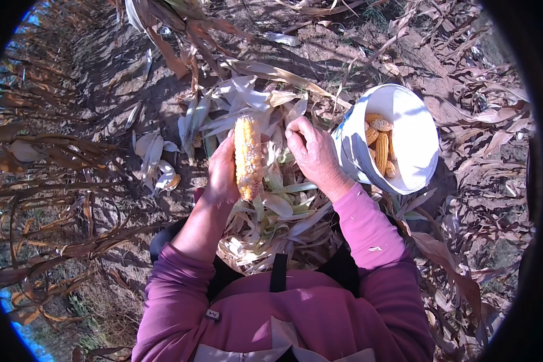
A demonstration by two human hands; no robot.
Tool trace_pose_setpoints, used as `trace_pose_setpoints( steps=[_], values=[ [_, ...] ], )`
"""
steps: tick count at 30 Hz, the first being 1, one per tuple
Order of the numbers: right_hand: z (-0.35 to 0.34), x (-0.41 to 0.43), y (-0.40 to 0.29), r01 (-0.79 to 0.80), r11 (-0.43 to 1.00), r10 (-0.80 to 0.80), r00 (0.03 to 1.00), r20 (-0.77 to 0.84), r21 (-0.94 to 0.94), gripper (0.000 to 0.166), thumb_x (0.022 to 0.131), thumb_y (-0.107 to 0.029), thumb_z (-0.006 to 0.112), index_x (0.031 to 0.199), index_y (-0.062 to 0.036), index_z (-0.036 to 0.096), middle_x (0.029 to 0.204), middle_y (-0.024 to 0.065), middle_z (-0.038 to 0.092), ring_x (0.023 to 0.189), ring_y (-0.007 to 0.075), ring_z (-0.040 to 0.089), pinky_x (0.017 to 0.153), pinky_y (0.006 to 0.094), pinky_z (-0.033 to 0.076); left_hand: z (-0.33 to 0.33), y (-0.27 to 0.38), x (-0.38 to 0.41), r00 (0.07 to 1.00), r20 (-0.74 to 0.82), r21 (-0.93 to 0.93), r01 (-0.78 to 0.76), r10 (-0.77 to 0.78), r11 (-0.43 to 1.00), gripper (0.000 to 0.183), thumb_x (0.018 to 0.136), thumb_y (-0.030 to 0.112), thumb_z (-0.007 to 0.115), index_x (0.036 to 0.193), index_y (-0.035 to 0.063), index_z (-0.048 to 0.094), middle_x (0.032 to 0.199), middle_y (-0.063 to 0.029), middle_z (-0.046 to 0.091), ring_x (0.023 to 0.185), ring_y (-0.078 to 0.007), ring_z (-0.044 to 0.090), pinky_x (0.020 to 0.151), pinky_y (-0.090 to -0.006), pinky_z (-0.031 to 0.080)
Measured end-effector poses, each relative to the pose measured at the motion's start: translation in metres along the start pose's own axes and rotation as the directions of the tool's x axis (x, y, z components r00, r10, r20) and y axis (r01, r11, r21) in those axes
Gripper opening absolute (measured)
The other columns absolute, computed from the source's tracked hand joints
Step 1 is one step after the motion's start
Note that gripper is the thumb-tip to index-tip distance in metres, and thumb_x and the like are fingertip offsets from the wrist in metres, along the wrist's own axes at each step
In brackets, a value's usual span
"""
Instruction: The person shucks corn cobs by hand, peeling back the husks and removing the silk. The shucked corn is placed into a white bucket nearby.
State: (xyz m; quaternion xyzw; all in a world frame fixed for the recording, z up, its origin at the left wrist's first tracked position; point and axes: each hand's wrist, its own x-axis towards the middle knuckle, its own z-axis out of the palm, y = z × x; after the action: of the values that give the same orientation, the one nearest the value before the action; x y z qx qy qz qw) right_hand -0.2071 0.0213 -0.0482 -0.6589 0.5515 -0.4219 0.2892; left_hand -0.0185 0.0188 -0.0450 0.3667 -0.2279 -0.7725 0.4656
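Note:
My left hand grips a bare ear of corn, held nearly upright in the picture. Its kernels are yellow, with paler, uneven patches along the middle and lower end. Just to the right, my right hand is apart from the ear, its fingers curled in and no object visible in them. Beyond that hand, a white plastic bucket leans with its mouth towards me. Several husked ears lie inside it. Below both hands spreads a heap of pale corn husks.
Dry standing cornstalks line the left side. An ear partly in its husk lies on the soil at left. A dried corn plant reaches in from the top. Dead leaves litter the ground at right.

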Motion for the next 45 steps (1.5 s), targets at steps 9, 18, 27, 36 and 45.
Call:
trace_pose_setpoints(
  steps=[9, 18, 27, 36, 45],
  values=[
    [-0.003, 0.0, -0.016, -0.108, 0.972, 0.08, 0.987, 0.14, 0.209, 0.028, 0.095, -0.026, 0.056, 0.105, -0.0009, 0.056, 0.079, 0.011, 0.064, 0.07, 0.0191, 0.063, 0.064, 0.0307, 0.049, -0.001, 0.001, 0.0, 0.999, 0.044, -0.152, 0.026, -0.02, 0.988, 0.047, 0.101, 0.042, 0.03, 0.12, 0.0035, 0.051, 0.1, -0.0125, 0.064, 0.078, -0.0197, 0.064, 0.067, -0.0311, 0.055],
    [0.002, -0.006, -0.022, -0.249, 0.945, 0.163, 0.921, 0.353, 0.212, 0.041, 0.095, -0.041, 0.051, 0.105, -0.0011, 0.054, 0.079, 0.0138, 0.064, 0.073, 0.021, 0.064, 0.068, 0.0333, 0.048, -0.005, 0.001, 0.001, 0.997, 0.054, -0.16, -0.05, 0.059, 0.986, 0.042, 0.099, 0.037, 0.042, 0.124, 0.004, 0.049, 0.113, -0.016, 0.061, 0.095, -0.0203, 0.063, 0.076, -0.0329, 0.055],
    [0.009, -0.011, -0.026, -0.021, 0.973, -0.067, 0.926, 0.372, 0.228, 0.04, 0.095, -0.041, 0.048, 0.096, -0.0018, 0.052, 0.077, 0.0177, 0.061, 0.073, 0.0358, 0.062, 0.064, 0.0411, 0.046, 0.005, 0.005, -0.005, 0.977, 0.134, -0.016, -0.163, 0.164, 0.986, 0.037, 0.097, 0.026, 0.048, 0.127, 0.0034, 0.046, 0.116, -0.0153, 0.059, 0.098, -0.0207, 0.061, 0.083, -0.0327, 0.052],
    [-0.003, -0.001, 0.005, -0.161, 0.987, 0.158, 0.963, 0.218, -0.004, 0.021, 0.092, -0.024, 0.054, 0.098, -0.0039, 0.054, 0.083, 0.0181, 0.064, 0.075, 0.0359, 0.062, 0.064, 0.0423, 0.048, -0.01, 0.011, 0.005, 0.974, 0.046, -0.014, -0.223, 0.223, 0.975, 0.04, 0.098, 0.03, 0.045, 0.127, 0.0031, 0.048, 0.119, -0.0161, 0.058, 0.109, -0.0261, 0.057, 0.096, -0.0393, 0.045],
    [0.009, -0.011, -0.012, -0.218, 0.942, 0.127, 0.936, 0.328, 0.255, 0.053, 0.094, -0.043, 0.052, 0.121, 0.0031, 0.048, 0.112, 0.0223, 0.061, 0.097, 0.0327, 0.063, 0.083, 0.0388, 0.048, -0.002, 0.012, 0.001, 0.978, 0.116, -0.17, -0.15, 0.171, 0.974, 0.042, 0.1, 0.036, 0.038, 0.128, 0.0053, 0.045, 0.122, -0.0177, 0.056, 0.104, -0.0259, 0.06, 0.086, -0.0397, 0.051]
  ],
)
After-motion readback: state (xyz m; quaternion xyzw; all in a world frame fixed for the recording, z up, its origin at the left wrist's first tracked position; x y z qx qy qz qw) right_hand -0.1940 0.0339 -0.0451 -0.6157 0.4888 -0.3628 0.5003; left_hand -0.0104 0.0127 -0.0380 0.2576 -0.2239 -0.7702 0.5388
